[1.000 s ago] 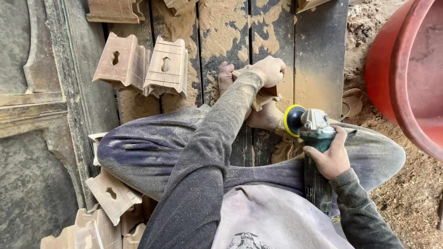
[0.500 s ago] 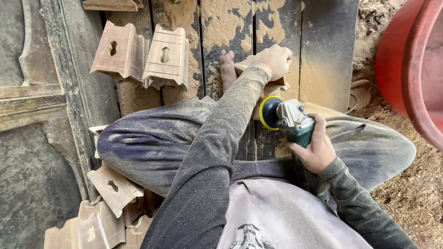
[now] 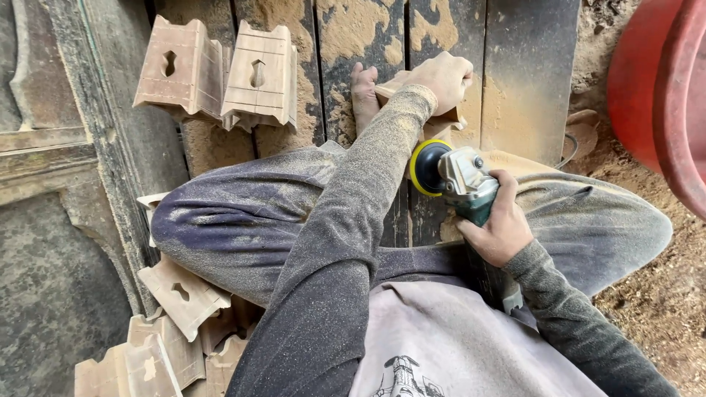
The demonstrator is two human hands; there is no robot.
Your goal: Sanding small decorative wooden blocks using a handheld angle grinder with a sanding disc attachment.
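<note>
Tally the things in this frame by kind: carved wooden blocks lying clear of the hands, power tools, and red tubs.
Carved wooden blocks on the planks above the knees: 2
Carved wooden blocks in the heap beside the left leg: at least 4, overlapping
Angle grinder: 1
Red tub: 1
Total: at least 8

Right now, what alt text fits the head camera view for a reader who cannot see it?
A seated person's left hand presses a wooden piece on dusty planks, while the right hand grips a grinder with a yellow-rimmed disc beside it. Carved wooden blocks lie nearby, a red tub at right.
</note>
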